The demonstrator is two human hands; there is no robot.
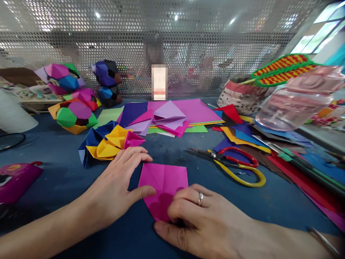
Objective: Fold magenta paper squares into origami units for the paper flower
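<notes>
A magenta sheet of origami paper (172, 176) lies on the blue tabletop, creased down the middle, its lower left corner folded in. My left hand (118, 183) is open, thumb resting on the paper's left side and fingers stretched out past its upper left corner. With curled fingers, my right hand (199, 216) grips the paper's lower right edge, the thumb at the bottom point; the part under these fingers is hidden. Just beyond my left fingertips sit folded yellow paper pieces (110, 144) with a magenta one (133, 139) and dark blue ones (93, 138).
Scissors (231, 162) with red and yellow handles lie to the right, near scattered coloured paper and a box cutter (309, 176). A paper stack (199, 109) is behind. Paper balls (77, 115) stand at left, a magenta tape dispenser (18, 180) nearer. A pink bottle (283, 108) stands right.
</notes>
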